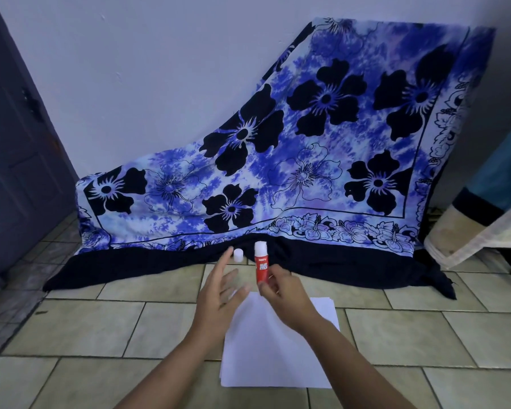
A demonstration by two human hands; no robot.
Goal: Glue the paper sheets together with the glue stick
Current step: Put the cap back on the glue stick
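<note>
Floor (pixel 396 335): pale tiled surface carrying all work items; no worktop is present. A blue floral cloth (pixel 307 143) is draped over something against the wall, its dark hem spilling onto the far tiles. The cloth plays no apparent part in the task.

Paper sheets (pixel 266 355): white stack lying flat on the floor, directly in front of the person, with its near edge close to the bottom of view. The edges are slightly offset at the far right corner, which shows more than one sheet. The stack is placed squarely under both hands, presumably so that glue can be applied without reaching. No glue is visible on the top sheet, so gluing is judged not yet begun.

Left hand (pixel 219 296): held above the far left corner of the stack, fingers (pixel 226 261) spread apart and empty, tips just beside the cap.

Right hand (pixel 281 293): fingers clamped on the lower end of the glue stick (pixel 261 265), holding it upright above the far edge of the stack. Gripping the base suggests the twist end is being worked, though this cannot be confirmed.

Glue stick: red barrel with white lettering, white top exposed, uncapped.

Cap (pixel 238 255): small, white, standing on the cloth's dark hem beyond the paper, set aside clear of the work.
</note>
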